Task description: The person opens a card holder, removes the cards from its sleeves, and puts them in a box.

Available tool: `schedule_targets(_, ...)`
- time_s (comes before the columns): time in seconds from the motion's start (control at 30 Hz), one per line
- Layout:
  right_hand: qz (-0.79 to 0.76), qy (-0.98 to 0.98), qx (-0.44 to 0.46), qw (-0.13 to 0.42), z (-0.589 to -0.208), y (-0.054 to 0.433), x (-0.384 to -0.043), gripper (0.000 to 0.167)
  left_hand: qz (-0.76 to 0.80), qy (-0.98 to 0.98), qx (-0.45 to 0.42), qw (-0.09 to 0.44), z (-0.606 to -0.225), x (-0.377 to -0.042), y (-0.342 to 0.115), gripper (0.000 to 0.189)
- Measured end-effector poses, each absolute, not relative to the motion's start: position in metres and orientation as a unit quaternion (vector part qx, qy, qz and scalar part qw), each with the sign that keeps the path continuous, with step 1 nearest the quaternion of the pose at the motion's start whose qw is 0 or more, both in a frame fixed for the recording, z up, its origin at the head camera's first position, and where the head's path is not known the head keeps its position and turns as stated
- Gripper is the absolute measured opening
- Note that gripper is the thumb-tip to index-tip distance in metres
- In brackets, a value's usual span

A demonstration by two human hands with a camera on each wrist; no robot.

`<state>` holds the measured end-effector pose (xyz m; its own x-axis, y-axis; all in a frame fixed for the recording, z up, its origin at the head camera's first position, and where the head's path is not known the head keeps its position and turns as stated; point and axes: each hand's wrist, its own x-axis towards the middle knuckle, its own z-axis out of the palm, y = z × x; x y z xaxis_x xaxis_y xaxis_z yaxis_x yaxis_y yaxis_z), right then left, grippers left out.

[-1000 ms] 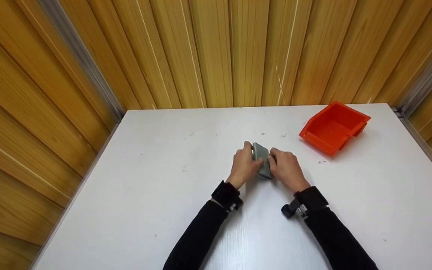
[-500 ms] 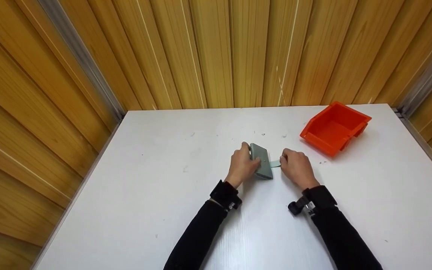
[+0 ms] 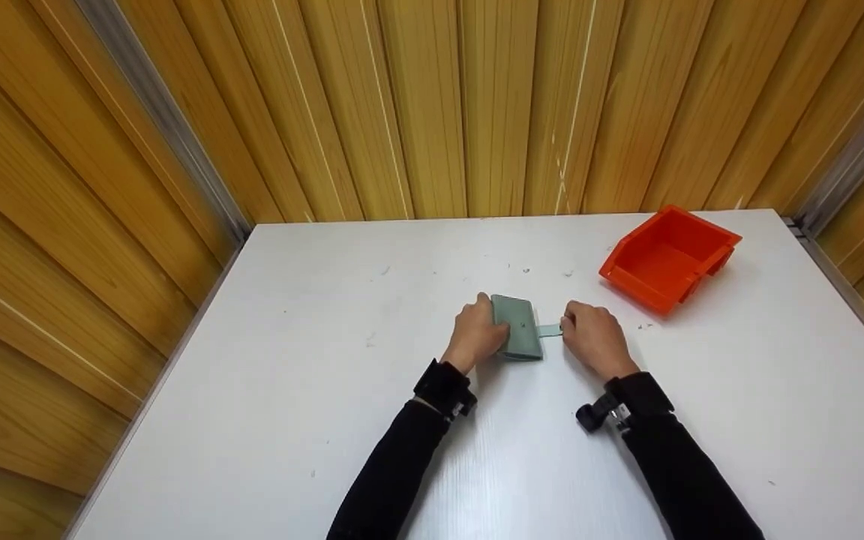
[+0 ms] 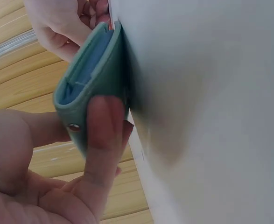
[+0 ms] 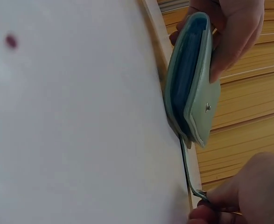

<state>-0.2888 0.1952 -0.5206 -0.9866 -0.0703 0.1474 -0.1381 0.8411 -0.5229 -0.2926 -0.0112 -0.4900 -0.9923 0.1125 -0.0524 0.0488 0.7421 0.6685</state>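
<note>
Left wrist view shows the fingers (image 4: 104, 121) of the left hand (image 3: 473, 334) clamped on the left part of a green wallet (image 3: 520, 341), one on its upper face beside a metal stud (image 5: 208, 108); the right hand (image 3: 597, 341) has its fingers curled, pinching the end of a narrow strap (image 3: 550, 330) that runs right from the wallet's right edge; the wallet is low over the middle of the white table (image 3: 252, 420), its blue lining (image 5: 186, 70) visible at the near end; farther out, a red-orange bin (image 3: 668, 255) sits at the far right, well apart from both hands; wood-patterned panels (image 3: 432, 112) rise beyond the table's far edge.
</note>
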Motion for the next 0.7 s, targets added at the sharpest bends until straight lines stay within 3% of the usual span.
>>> schedule_targets(0.13, 0.276, -0.957, 0.056, 0.065, -0.5207, 0.1955, -0.2885, 0.014, 0.337, 0.940, 0.036, 0.047, -0.4918, -0.2935, -0.0134, 0.043)
schedule_targets(0.53, 0.258, -0.963, 0.056, 0.046, -0.5154, 0.1986, -0.2866, 0.011, 0.256, 0.966, 0.035, 0.025, -0.4942, -0.2926, -0.0107, 0.048)
schedule_targets(0.7, 0.260, -0.964, 0.052, 0.037, -0.5150, 0.1987, -0.2869, 0.012, 0.198, 0.978, 0.060, -0.030, -0.4943, -0.2864, -0.0053, 0.048)
